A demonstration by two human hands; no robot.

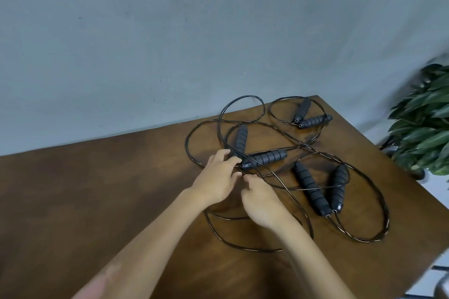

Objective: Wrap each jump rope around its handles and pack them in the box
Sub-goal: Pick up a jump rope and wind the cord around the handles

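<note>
Right hand: nearest the camera, fingers curled toward the thin black cord crossing in front of it; whether it pinches the cord, cannot tell.

Left hand: just beyond, fingertips at the cord end of the middle pair of black ribbed foam handles. Looks like a light pinch on the near handle's end or on the cord there; contact point blurred.

To the right, a second pair of black ribbed handles lies in a V, cord ends touching. Far corner: third pair of handles inside its own loop.

All three ropes lie loose on the brown wooden tabletop, cords overlapping. No box in view. Green leafy plant beyond the right edge.

Judgement: step in hand is picking up the first rope; nothing wrapped yet. To do it well: bring both middle handles side by side, lift them free of the crossing loops before winding, and pull slack slowly so neighbouring cords are not dragged along.
</note>
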